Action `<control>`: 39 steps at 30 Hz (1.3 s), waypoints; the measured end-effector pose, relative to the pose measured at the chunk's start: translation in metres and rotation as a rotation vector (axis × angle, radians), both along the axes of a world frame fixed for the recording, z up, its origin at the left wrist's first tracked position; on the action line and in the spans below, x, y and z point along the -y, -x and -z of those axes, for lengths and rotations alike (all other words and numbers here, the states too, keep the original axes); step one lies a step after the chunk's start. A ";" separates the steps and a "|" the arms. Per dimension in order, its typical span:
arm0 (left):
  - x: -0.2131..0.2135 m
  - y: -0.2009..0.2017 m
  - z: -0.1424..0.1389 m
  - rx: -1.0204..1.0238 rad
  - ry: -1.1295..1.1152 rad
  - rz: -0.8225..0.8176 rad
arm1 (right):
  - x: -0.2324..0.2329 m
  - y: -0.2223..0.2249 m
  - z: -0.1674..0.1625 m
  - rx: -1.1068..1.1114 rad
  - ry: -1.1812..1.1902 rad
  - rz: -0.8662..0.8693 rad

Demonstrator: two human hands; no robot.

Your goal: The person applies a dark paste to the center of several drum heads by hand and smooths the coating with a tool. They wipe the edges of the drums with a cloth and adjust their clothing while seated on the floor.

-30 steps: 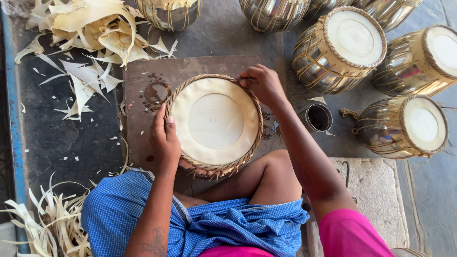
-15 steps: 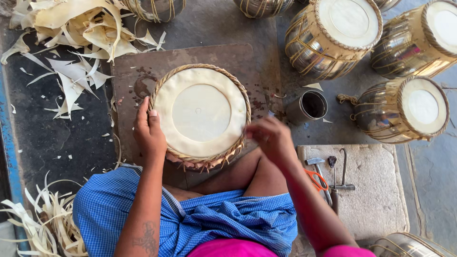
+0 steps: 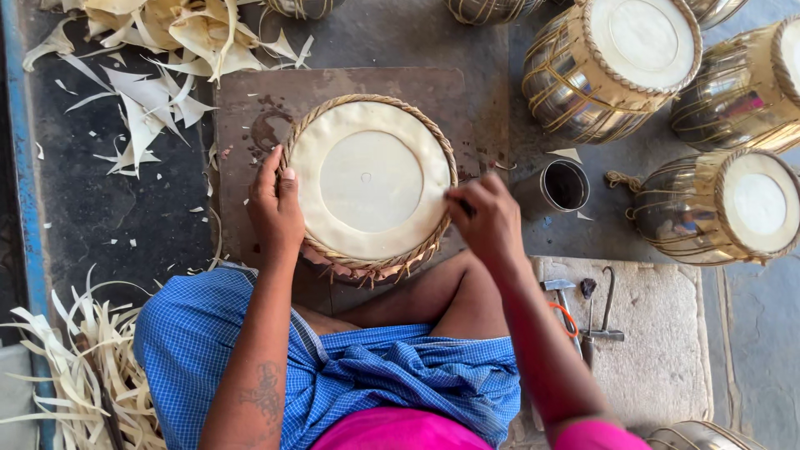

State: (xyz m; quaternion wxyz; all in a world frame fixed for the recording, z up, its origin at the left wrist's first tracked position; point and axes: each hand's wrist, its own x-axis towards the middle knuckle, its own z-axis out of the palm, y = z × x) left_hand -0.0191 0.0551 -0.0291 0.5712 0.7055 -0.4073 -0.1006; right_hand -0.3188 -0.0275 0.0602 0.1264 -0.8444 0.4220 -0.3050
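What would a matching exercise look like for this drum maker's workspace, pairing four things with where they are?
Things:
1. round drum head
2. small metal cup
3. hammer
4. pale hide scraps

Places:
A. on the stone slab at the right
B. piled at the upper left of the floor
C. on the dark board, between the left hand and right hand
D. on the floor just right of the board, beside the finished drums

Pairs: 1-C, 2-D, 3-A, 4-B
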 end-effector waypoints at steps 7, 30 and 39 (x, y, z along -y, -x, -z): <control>-0.001 -0.006 -0.010 0.028 -0.105 0.008 | 0.087 -0.062 -0.005 -0.134 0.175 -0.079; 0.056 -0.071 -0.010 -0.148 -0.150 0.514 | 0.083 -0.141 -0.020 0.295 -0.538 -0.397; 0.122 -0.086 -0.026 -0.092 -0.323 0.674 | 0.160 0.170 0.040 0.736 -0.940 0.365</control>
